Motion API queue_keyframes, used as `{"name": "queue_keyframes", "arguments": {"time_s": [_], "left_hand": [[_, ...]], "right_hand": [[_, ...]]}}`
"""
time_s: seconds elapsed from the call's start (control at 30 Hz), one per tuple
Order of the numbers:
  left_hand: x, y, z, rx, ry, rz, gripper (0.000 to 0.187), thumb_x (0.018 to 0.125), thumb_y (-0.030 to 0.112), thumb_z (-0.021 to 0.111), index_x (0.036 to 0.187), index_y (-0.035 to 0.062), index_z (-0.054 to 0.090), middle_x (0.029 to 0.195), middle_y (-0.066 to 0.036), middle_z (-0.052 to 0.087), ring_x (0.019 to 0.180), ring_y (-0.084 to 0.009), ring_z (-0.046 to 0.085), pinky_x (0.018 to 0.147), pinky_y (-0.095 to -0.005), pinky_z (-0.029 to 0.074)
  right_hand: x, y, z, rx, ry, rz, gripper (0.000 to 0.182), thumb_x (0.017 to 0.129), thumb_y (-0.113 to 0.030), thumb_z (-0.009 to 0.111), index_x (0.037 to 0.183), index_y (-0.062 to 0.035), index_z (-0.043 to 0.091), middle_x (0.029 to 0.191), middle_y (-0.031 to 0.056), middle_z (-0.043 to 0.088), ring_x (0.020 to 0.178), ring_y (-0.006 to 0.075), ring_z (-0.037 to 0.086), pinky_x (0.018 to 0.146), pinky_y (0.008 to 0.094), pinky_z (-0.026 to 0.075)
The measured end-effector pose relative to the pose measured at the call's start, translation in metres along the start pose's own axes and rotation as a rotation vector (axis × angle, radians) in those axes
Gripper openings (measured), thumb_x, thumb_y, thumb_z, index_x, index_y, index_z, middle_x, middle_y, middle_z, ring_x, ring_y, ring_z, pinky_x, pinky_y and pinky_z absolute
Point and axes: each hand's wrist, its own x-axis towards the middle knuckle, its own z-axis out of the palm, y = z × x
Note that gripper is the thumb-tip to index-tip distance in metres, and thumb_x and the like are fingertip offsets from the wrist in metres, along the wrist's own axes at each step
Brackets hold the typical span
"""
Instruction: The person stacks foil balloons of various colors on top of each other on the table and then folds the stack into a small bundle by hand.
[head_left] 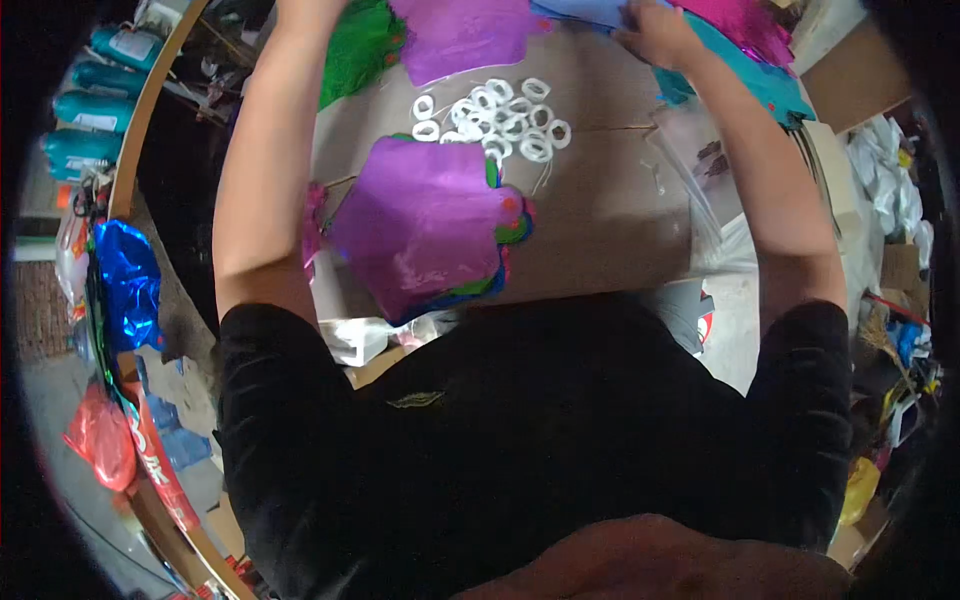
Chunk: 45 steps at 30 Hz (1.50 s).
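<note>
My left hand (308, 8) is mostly cut off by the top edge, near a green foil sheet (358, 50) and a purple sheet (460, 38); its fingers are hidden. At the top right, my right hand (662, 36) has bent fingers closed on the edge of a flat blue sheet (585, 12). Between my arms lies a pile of small white ring-shaped rolls (497, 118), some with thin loose ends. Closer to my body is a stack of flat, shiny purple shapes (420, 220) with green, blue and pink edges, like deflated foil balloons.
Cardboard (610, 220) covers the work surface. Teal and magenta foil (745, 70) and a clear plastic bag (715, 210) are at the right. Teal bottles (95, 110) and blue foil (130, 285) stand beyond a curved edge at the left. White bags (890, 180) crowd the far right.
</note>
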Motion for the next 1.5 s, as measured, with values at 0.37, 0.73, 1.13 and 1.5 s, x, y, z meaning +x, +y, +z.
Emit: {"name": "queue_keyframes", "arguments": {"time_s": [0.37, 0.73, 1.13, 1.5], "left_hand": [[-0.188, 0.030, -0.133, 0.493, -0.429, 0.667, 0.009, 0.083, 0.004, 0.074, 0.091, 0.0059, 0.073, 0.101, -0.007, 0.077, 0.089, -0.0240, 0.077, 0.071, -0.0330, 0.062], [-0.275, 0.051, -0.179, 0.407, -0.615, 0.291, 0.018, 0.079, 0.002, 0.075, 0.096, 0.0056, 0.072, 0.101, -0.008, 0.076, 0.087, -0.0263, 0.075, 0.075, -0.0381, 0.060], [-0.287, 0.049, -0.180, 0.419, -0.847, -0.002, 0.059, 0.068, 0.042, 0.092, 0.109, 0.0035, 0.073, 0.121, -0.015, 0.070, 0.112, -0.0343, 0.066, 0.098, -0.0455, 0.053], [-0.239, 0.048, -0.144, 0.394, -0.735, 0.019, 0.030, 0.086, 0.021, 0.081, 0.108, 0.0016, 0.072, 0.115, -0.016, 0.072, 0.107, -0.0381, 0.067, 0.094, -0.0454, 0.054]], "right_hand": [[-0.118, -0.209, -0.048, 1.200, 0.029, -0.118, 0.050, 0.098, -0.042, 0.071, 0.124, -0.0009, 0.059, 0.093, 0.0115, 0.070, 0.077, 0.0235, 0.067, 0.070, 0.0384, 0.056], [-0.162, -0.236, 0.014, 0.921, -0.002, -0.214, 0.055, 0.083, 0.001, 0.082, 0.131, -0.0052, 0.056, 0.083, 0.0097, 0.072, 0.082, 0.0284, 0.075, 0.071, 0.0360, 0.057], [-0.174, -0.230, 0.035, 0.485, -0.054, -0.226, 0.063, 0.083, -0.014, 0.082, 0.138, -0.0079, 0.051, 0.095, 0.0174, 0.072, 0.092, 0.0397, 0.071, 0.079, 0.0493, 0.056], [-0.192, -0.206, -0.004, 0.420, 0.360, -0.339, 0.060, 0.084, -0.027, 0.081, 0.132, -0.0039, 0.055, 0.092, 0.0135, 0.067, 0.090, 0.0363, 0.069, 0.080, 0.0476, 0.057]]}}
